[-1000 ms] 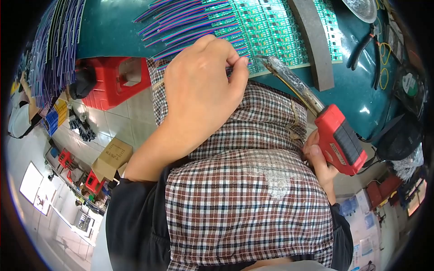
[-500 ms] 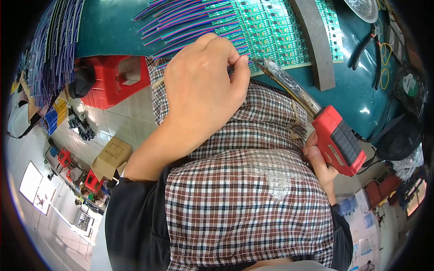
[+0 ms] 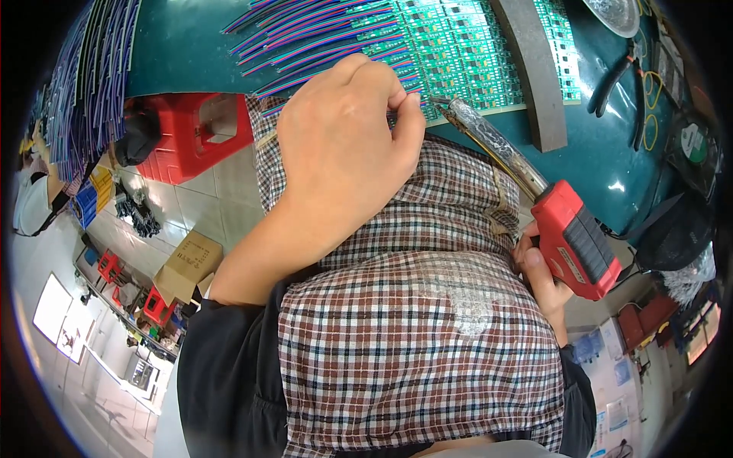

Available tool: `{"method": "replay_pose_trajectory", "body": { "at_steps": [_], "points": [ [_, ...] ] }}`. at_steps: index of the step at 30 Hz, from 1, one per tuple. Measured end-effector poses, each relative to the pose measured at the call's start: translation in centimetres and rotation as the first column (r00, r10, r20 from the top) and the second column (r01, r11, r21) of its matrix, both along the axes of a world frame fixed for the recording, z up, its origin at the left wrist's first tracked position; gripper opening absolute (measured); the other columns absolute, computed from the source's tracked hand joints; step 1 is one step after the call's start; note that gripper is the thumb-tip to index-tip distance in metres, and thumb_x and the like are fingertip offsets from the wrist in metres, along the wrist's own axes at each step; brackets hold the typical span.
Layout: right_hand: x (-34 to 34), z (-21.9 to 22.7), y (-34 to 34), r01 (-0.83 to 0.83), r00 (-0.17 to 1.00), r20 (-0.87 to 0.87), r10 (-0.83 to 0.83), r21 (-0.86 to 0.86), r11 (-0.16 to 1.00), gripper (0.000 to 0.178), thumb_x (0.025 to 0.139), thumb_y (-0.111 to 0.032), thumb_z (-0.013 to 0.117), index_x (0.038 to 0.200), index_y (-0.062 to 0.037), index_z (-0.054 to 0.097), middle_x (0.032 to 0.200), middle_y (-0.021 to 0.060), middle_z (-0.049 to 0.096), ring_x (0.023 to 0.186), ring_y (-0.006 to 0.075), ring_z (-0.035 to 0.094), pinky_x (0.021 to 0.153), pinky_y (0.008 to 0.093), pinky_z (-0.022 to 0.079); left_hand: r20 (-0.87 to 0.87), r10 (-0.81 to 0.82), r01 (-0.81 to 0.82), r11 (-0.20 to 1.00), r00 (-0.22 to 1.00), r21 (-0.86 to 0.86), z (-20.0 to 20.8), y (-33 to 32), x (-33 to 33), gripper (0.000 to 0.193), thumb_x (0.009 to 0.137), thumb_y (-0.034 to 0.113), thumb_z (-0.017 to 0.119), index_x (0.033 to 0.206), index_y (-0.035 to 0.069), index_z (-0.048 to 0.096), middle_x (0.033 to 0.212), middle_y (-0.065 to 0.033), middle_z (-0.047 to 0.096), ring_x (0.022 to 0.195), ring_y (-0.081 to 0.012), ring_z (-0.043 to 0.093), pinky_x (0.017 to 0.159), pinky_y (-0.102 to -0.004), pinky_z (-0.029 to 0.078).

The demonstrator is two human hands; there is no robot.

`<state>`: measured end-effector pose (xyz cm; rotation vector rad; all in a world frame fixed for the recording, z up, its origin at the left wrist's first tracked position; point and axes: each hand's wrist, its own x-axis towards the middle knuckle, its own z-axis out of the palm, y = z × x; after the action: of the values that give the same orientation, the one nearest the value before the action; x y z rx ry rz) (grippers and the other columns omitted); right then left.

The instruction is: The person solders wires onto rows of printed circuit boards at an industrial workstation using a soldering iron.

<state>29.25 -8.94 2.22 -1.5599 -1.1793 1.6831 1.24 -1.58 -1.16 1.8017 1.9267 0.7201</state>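
Note:
A panel of green circuit boards (image 3: 473,65) lies on the bench, with rows of multicoloured wires (image 3: 298,47) running off its left side. My left hand (image 3: 347,126) is closed at the panel's near left corner, thumb and forefinger pinched on a wire whose end they mostly hide. In my right hand (image 3: 546,275) is a soldering gun (image 3: 576,240) with a red and black grip, its fingers wrapped partly out of sight behind the handle. The gun's metal barrel slants up to the left, and its tip is beside my left fingertips, close over the panel's near edge.
A dark metal bar (image 3: 531,76) lies across the panel. Right of it on the green bench (image 3: 595,164) are pliers (image 3: 615,84) and a metal dish (image 3: 615,15). Bundled wires (image 3: 92,84) hang at far left, above a red stool (image 3: 183,137). An open cardboard box (image 3: 187,267) stands on the floor.
The soldering gun has shifted slightly right and down, its tip drawing a little away from my left fingertips. My left hand stays nearly in place, still pinching.

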Motion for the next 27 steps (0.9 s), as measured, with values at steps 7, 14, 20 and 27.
{"method": "replay_pose_trajectory", "body": {
  "at_steps": [7, 14, 20, 27],
  "points": [
    [1.0, -0.4, -0.1, -0.108, 0.991, 0.076, 0.106, 0.031, 0.994, 0.018, 0.092, -0.004, 0.071, 0.109, 0.0019, 0.07, 0.097, 0.0083, 0.072, 0.085, 0.017, 0.068, 0.077, 0.0325, 0.055, -0.011, -0.015, 0.015, 1.0, 1.0, 0.008, 0.0, -0.1, 0.0, 0.018, 0.076, 0.013, 0.075, 0.073, 0.008, 0.058, 0.074, -0.0086, 0.061, 0.069, -0.0295, 0.062, 0.061, -0.0414, 0.049],
    [-0.7, 0.1, 0.5, -0.085, 0.992, 0.093, 0.081, 0.034, 0.996, 0.014, 0.09, -0.008, 0.064, 0.097, 0.0019, 0.057, 0.08, 0.0086, 0.056, 0.07, 0.0155, 0.051, 0.062, 0.0292, 0.042, -0.014, -0.023, 0.024, 0.999, 1.0, 0.022, 0.2, -0.1, 0.0, 0.019, 0.075, 0.013, 0.077, 0.073, 0.008, 0.058, 0.074, -0.0083, 0.06, 0.069, -0.0294, 0.062, 0.061, -0.0413, 0.049],
    [0.5, -0.3, 0.4, -0.101, 0.994, -0.022, 0.103, 0.075, 0.992, 0.017, 0.093, -0.001, 0.067, 0.11, 0.0034, 0.068, 0.092, 0.0058, 0.068, 0.079, 0.0136, 0.062, 0.07, 0.0301, 0.05, -0.085, -0.04, 0.04, 0.999, 0.996, 0.002, 0.7, -0.1, 0.0, 0.018, 0.082, 0.011, 0.078, 0.075, 0.006, 0.062, 0.076, -0.003, 0.064, 0.068, -0.0157, 0.066, 0.056, -0.0277, 0.054],
    [-0.6, 0.1, 0.4, -0.066, 0.996, 0.054, 0.064, 0.029, 0.997, 0.016, 0.089, -0.008, 0.066, 0.098, 0.0024, 0.057, 0.079, 0.0086, 0.055, 0.068, 0.015, 0.051, 0.061, 0.0283, 0.041, -0.062, -0.041, 0.039, 0.998, 0.997, -0.045, 0.7, 0.0, -0.2, 0.016, 0.084, 0.012, 0.077, 0.076, 0.005, 0.065, 0.077, -0.003, 0.065, 0.068, -0.015, 0.067, 0.057, -0.0267, 0.055]
  ]
}}
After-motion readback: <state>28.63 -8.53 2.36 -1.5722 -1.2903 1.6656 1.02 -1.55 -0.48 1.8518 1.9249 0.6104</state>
